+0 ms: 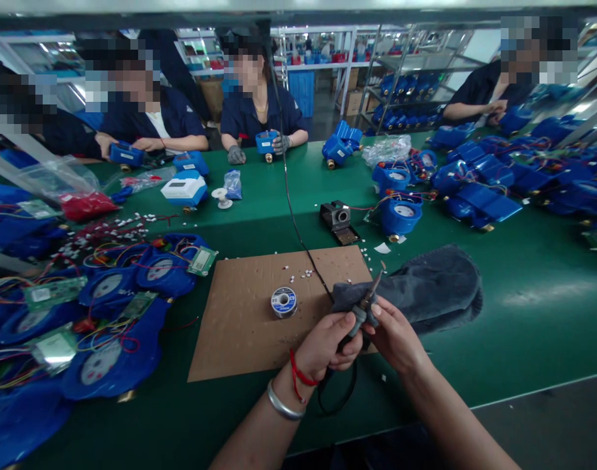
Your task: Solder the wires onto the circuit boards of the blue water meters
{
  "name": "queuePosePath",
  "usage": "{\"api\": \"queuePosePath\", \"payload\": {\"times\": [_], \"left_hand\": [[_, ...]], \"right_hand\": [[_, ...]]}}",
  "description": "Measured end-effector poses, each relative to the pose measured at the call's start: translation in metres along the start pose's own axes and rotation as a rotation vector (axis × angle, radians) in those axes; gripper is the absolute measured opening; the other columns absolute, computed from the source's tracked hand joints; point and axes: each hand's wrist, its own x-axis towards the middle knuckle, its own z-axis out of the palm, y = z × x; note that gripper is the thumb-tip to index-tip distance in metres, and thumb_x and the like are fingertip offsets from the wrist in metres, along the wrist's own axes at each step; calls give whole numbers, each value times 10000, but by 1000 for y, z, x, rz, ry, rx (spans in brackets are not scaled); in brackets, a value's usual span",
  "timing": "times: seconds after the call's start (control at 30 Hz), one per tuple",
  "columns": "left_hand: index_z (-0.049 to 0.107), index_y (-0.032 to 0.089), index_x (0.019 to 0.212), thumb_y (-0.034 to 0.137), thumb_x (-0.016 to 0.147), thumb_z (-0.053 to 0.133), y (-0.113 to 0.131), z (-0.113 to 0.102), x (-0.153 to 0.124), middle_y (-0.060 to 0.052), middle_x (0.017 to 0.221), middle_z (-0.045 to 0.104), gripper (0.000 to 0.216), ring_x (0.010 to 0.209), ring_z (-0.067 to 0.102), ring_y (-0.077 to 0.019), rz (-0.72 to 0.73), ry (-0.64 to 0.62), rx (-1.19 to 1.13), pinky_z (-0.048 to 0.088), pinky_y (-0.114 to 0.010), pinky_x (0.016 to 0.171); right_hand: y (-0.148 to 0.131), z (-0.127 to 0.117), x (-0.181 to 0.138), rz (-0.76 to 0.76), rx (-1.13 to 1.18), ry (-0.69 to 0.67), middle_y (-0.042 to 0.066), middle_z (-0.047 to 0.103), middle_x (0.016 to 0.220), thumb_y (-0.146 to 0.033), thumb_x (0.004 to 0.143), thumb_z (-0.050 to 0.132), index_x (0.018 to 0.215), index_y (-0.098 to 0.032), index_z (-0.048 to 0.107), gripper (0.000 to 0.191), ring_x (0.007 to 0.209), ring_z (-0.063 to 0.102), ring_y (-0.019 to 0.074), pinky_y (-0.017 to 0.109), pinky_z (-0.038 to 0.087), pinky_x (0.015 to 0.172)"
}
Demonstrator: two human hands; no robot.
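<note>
My left hand point(327, 344) is wrapped round the black handle of a soldering iron point(367, 304), whose tip points up and to the right. My right hand point(395, 333) pinches the iron's collar just below the metal tip. The iron's black cord point(298, 228) runs up and away over the table. Both hands hover over the near right corner of a brown cardboard sheet point(244, 326), beside a folded dark grey cloth point(432, 287). A spool of solder wire point(284, 302) lies on the cardboard, left of my hands.
Blue meter housings point(112, 339) with wires and green boards crowd the left; more of these blue housings point(479, 189) fill the right. A black iron stand point(338, 220) sits past the cardboard. Several seated co-workers point(259, 104) work along the far side of the green table point(547, 307).
</note>
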Motion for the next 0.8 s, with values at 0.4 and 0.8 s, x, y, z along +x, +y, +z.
{"api": "queuePosePath", "payload": {"times": [0.4,0.8], "left_hand": [[648,76,953,661,810,566,-1,-9,-1,95,467,325,608,276,170,-20,15,-128,-107,72,-217,303],[628,99,947,621,812,594,2,-7,-1,100,479,335,540,282,160,-12,-31,-54,-129,57,-222,330]], "right_hand": [[10,-15,7,46,-182,39,35,596,629,-485,705,759,749,-163,704,330,623,529,167,271,453,616],[21,-27,1,144,-105,89,80,700,842,-465,699,731,1026,-197,698,423,820,650,254,350,526,756]]}}
